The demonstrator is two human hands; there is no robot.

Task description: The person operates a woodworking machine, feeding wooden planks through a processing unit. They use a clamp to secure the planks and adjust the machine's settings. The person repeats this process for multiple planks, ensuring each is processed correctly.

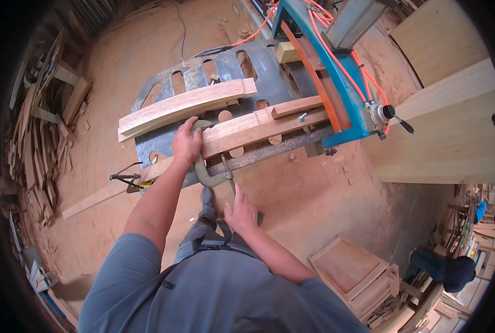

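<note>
Metal clamp [207,177]: around the near board [250,137], between both hands.
Left hand [186,145]: curled closed around the clamp's frame.
Right hand [240,213]: half curled, fingertips at the clamp's screw [230,180]; whether gripping, cannot tell.

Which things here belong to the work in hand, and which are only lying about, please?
Likely in the work:
C-shaped clamp, with left hand on its frame and right hand at its screw
long wooden beam
slotted metal table

Apparently lying about:
wood pile, left
framed panel, lower right
</note>
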